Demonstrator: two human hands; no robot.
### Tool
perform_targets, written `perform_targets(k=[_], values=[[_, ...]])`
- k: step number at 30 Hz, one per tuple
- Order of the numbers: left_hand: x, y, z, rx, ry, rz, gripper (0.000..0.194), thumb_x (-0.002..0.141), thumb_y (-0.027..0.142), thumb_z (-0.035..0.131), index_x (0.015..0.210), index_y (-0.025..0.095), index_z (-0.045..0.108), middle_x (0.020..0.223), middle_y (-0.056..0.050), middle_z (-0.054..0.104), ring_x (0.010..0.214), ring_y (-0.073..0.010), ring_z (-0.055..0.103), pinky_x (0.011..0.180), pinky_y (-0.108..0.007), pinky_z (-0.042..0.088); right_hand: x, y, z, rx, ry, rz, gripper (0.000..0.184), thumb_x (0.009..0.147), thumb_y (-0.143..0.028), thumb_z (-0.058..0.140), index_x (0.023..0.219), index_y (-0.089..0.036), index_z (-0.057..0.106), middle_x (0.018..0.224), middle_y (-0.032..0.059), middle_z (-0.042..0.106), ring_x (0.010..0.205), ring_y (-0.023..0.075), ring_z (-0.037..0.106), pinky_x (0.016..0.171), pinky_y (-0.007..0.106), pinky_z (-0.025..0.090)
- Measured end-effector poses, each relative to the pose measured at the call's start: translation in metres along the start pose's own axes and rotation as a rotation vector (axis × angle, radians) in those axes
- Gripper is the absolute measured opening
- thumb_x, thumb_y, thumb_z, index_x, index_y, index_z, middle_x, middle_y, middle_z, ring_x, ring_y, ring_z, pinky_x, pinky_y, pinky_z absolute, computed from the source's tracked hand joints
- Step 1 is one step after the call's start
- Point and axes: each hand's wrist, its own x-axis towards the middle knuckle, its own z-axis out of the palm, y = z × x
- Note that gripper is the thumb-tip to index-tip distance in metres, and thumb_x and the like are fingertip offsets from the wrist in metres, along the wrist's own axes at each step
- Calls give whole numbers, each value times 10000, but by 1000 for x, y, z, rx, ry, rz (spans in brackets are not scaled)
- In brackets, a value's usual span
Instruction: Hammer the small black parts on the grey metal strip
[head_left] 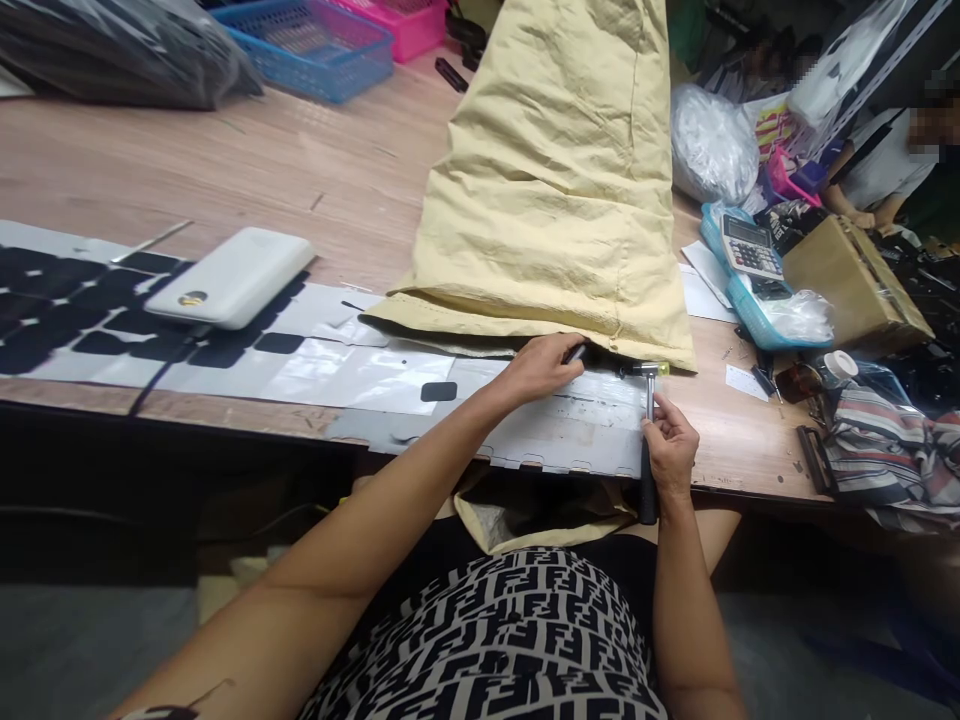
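A large pale yellow, creased sheet-like bag (pixel 555 190) lies across the table with its open edge toward me. My left hand (pixel 544 367) is at that edge, fingers closed around a small dark piece that I cannot make out. To its right, my right hand (pixel 671 445) grips a small hammer (pixel 649 430) upright by its black handle. The hammer's metal and yellowish head lies level with the bag's right front corner. Beneath both hands is a grey-white board (pixel 592 415) along the table's front edge.
At left, a white power bank (pixel 232 275) with a cable lies on white sheets with dark rounded pieces (pixel 60 300). Behind are a blue basket (pixel 307 50) and a pink basket (pixel 397 30). At right are a calculator (pixel 750 247), a cardboard box (pixel 855 280) and striped cloth (pixel 877 430). Another person (pixel 885 160) sits beyond.
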Motion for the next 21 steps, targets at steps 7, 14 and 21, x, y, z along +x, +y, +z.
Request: perform_targets(k=[7, 14, 21], values=[[-43, 8, 9, -494, 72, -5, 218, 835, 390, 646, 947, 205, 616, 984, -50, 729, 919, -205, 667, 804, -325, 519, 0, 0, 0, -4, -5, 1, 546, 759, -351, 692, 1262, -139, 714, 849, 18, 618, 598, 72, 453, 544, 229, 425], [-57, -4, 23, -890, 150, -50, 297, 784, 371, 744, 940, 201, 558, 1116, -93, 766, 1043, -239, 721, 952, -430, 571, -1, -1, 0, -17, 9, -18, 552, 760, -353, 695, 1270, -140, 709, 850, 14, 608, 601, 72, 447, 541, 228, 418], [-69, -13, 38, -516, 94, 54, 126, 794, 243, 686, 914, 214, 660, 1118, -63, 761, 1111, -241, 696, 1056, -440, 522, -2, 0, -1, -10, 24, -34, 551, 756, -354, 693, 1266, -147, 710, 822, -1, 579, 593, 70, 440, 533, 226, 409]])
